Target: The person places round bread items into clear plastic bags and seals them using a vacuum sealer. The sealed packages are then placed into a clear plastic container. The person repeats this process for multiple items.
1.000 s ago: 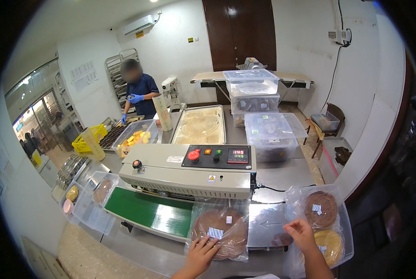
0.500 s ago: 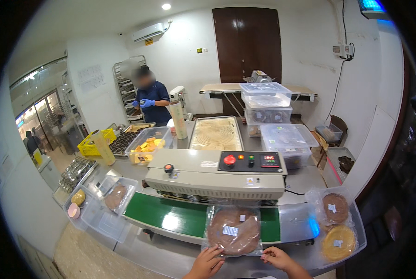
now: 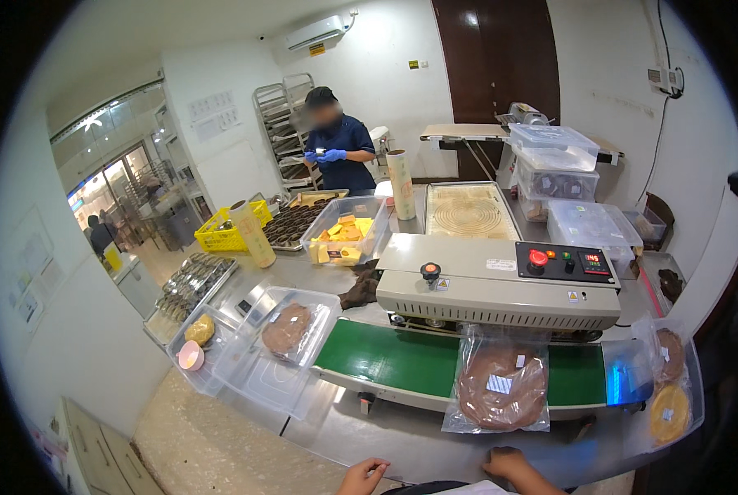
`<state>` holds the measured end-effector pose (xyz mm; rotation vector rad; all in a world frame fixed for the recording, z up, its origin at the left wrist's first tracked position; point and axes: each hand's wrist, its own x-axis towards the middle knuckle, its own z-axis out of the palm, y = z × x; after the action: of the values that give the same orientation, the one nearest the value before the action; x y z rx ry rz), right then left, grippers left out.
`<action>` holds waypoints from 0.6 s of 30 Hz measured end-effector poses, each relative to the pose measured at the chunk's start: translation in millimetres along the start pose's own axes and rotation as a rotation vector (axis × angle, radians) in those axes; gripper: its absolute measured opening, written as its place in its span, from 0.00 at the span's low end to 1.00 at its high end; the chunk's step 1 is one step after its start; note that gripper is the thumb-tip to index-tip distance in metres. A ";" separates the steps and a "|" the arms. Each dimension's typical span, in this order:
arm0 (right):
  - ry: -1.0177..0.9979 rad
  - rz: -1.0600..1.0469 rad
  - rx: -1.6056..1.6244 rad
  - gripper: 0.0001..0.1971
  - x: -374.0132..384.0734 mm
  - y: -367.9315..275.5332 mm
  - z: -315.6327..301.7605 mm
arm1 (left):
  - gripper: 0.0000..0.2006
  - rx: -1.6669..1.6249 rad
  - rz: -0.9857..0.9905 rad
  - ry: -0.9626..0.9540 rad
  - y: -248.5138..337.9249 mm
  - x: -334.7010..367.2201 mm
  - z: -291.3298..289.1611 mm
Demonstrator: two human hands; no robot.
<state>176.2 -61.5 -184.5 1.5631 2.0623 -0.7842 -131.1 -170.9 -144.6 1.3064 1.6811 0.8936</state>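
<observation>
A clear plastic bag with a flat, round, brown baked-looking disc (image 3: 501, 404) lies on the green belt (image 3: 390, 355) of a band sealing machine (image 3: 493, 289). Its upper edge is at the machine's sealing side, its lower edge overhangs the belt's front. My left hand (image 3: 367, 476) is at the lower edge of the view, fingers curled, holding nothing. To its right, by the near table edge, my right hand (image 3: 508, 464) is also curled with nothing seen in it. Both hands are apart from the bag.
At left, a clear tub (image 3: 220, 381) holds a yellow disc and pink cup, beside a bagged brown disc (image 3: 286, 330) on a clear lid. Another tub (image 3: 693, 412) with bagged discs stands right. Behind are a tub of yellow pieces (image 3: 344, 239) and a gloved co-worker (image 3: 340, 153).
Both hands have let go of the bag's near edge and drawn back toward me. The view has swung left, so the machine and bag appear farther right.
</observation>
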 end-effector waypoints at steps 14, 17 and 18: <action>-0.229 -0.007 -0.199 0.19 27.4 -21.4 -7.2 | 0.16 -0.222 -0.220 -0.172 -42.5 4.3 -1.2; -0.206 0.066 -0.091 0.18 28.0 -20.4 -6.5 | 0.17 -0.352 -0.298 -0.190 -33.3 17.8 1.7; -0.215 0.052 -0.085 0.18 28.4 -19.3 -6.9 | 0.17 -0.396 -0.340 -0.190 -26.5 22.8 2.8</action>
<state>149.9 -40.4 -194.2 1.4152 1.8690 -0.7972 -142.3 -154.3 -173.3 0.7846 1.4304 0.8172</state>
